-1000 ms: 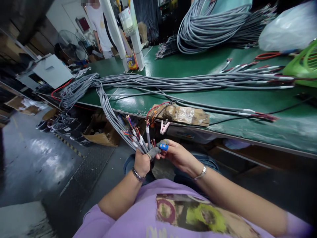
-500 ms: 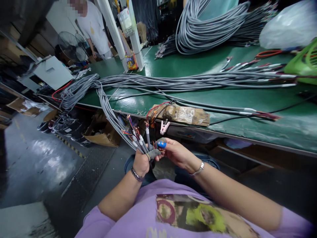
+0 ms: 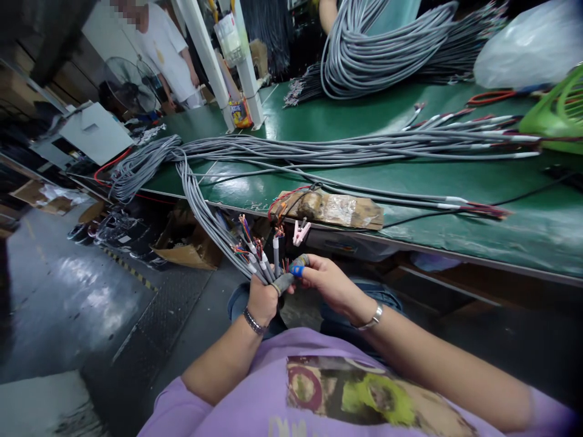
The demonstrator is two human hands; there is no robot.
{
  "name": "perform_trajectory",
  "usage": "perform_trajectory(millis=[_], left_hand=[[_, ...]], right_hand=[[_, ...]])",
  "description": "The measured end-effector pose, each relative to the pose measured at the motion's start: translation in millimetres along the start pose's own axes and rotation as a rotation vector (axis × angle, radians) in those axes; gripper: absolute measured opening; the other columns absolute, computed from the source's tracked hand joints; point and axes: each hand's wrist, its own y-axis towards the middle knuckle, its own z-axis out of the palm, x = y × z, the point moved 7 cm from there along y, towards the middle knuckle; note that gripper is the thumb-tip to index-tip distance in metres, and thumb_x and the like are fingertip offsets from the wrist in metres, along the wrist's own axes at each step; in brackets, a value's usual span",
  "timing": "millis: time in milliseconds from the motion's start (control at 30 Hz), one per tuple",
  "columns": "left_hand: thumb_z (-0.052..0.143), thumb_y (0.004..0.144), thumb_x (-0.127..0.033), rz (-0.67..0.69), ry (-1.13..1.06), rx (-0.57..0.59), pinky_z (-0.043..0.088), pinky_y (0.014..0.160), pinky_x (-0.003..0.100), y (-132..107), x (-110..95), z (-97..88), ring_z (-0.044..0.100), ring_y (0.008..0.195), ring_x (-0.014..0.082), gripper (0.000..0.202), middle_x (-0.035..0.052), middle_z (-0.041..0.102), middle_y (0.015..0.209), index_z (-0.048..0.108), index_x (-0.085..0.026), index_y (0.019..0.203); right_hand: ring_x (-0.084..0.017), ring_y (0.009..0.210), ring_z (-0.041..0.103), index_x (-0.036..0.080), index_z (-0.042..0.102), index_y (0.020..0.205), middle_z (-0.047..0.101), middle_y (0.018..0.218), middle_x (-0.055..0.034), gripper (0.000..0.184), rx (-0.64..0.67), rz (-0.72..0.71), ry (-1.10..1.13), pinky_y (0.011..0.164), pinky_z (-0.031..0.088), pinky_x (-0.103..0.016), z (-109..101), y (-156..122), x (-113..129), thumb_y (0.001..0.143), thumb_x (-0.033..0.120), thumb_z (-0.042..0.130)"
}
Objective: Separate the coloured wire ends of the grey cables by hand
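My left hand [image 3: 265, 300] is closed around several grey cables [image 3: 263, 267] below the bench's front edge. Their ends stand up out of the fist, with white bands and fanned-out coloured wires [image 3: 246, 227] showing bare copper tips. A grey covering wraps the left thumb. My right hand [image 3: 321, 276] is pinched beside the left thumb, its fingers wearing grey and blue coverings. Thin coloured wires [image 3: 285, 265] show at these fingertips; exactly which ones the pinch holds is hidden. From the bundle, the cables run up and left onto the bench.
Long grey cables [image 3: 291, 147] lie along the green bench [image 3: 410, 230]. At its front edge are a wooden block [image 3: 341, 208] and a pink clip [image 3: 300, 232]. A cable coil [image 3: 378, 57], a plastic bag [image 3: 528, 48] and a green basket [image 3: 555, 112] sit behind. A person [image 3: 168, 54] stands at far left.
My right hand has shifted slightly right and its fingers have changed position near the left thumb. The cable ends in my left hand have tilted a little to the right.
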Motion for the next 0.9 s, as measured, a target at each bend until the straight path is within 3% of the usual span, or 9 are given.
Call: perform_trajectory(millis=[300,467,700,800,900], left_hand=[[0.072,0.069,-0.037,-0.031,-0.094,0.025,0.047,0.052,0.025,3,-7,4.1,0.060,0.051,0.0151,0.030,0.0013,0.059,0.045,0.060,-0.016,0.051],[0.075,0.065,-0.038,-0.104,-0.148,0.036,0.049,0.052,0.026,5,-6,0.9,0.061,0.049,0.0154,0.028,0.0002,0.058,0.043,0.062,-0.016,0.054],[0.078,0.063,-0.034,-0.157,-0.103,0.143,0.049,0.054,0.028,4,-4,6.1,0.061,0.048,0.0153,0.028,0.0026,0.061,0.047,0.062,-0.014,0.051],[0.079,0.060,-0.030,-0.162,-0.133,0.088,0.047,0.049,0.025,4,-1,3.2,0.058,0.045,0.0136,0.023,0.0022,0.063,0.050,0.064,-0.014,0.056],[0.078,0.059,-0.026,-0.155,-0.155,0.033,0.045,0.048,0.024,4,1,1.1,0.059,0.046,0.0137,0.019,0.0013,0.063,0.049,0.064,-0.014,0.059]], right_hand=[[-0.012,0.053,0.055,0.018,0.057,0.063,0.052,0.052,0.0039,0.021,0.098,0.094,0.355,0.055,0.040,-0.025,7,1,-19,0.063,0.030,0.074],[-0.011,0.055,0.054,0.017,0.059,0.064,0.054,0.054,0.0029,0.017,0.133,0.069,0.363,0.058,0.042,-0.026,6,4,-19,0.066,0.027,0.073],[-0.012,0.052,0.058,0.018,0.059,0.067,0.056,0.057,0.0031,0.023,0.203,0.154,0.356,0.057,0.046,-0.027,8,9,-20,0.062,0.031,0.077],[-0.010,0.052,0.054,0.018,0.061,0.070,0.058,0.060,0.0023,0.027,0.124,0.169,0.345,0.054,0.045,-0.025,1,9,-23,0.064,0.039,0.077],[-0.010,0.052,0.051,0.016,0.060,0.067,0.058,0.060,-0.0002,0.042,0.056,0.158,0.274,0.052,0.042,-0.024,-4,7,-22,0.068,0.057,0.070]])
